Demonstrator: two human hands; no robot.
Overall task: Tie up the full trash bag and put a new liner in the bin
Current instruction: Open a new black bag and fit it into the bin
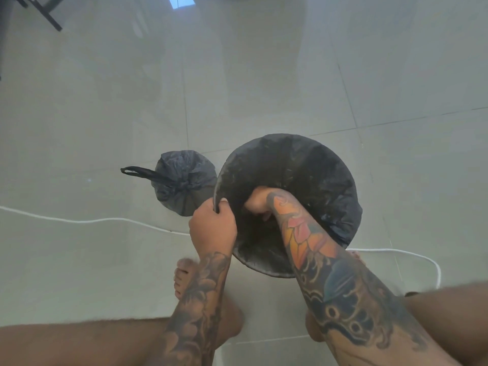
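A round bin (351, 207) stands on the tiled floor, lined with a black liner (303, 165) that drapes over its rim. My left hand (212, 225) grips the liner's edge at the bin's near-left rim. My right hand (260, 202) reaches down inside the bin against the liner; its fingers are partly hidden in the dark interior. To the left of the bin sits the tied black trash bag (184, 184), knotted at the top, with a loop handle pointing left.
A white cord (105, 220) runs across the grey tiled floor behind the bin and loops round at the right. My bare feet (184, 276) stand just in front of the bin. A black furniture leg (50, 18) shows at the far top left.
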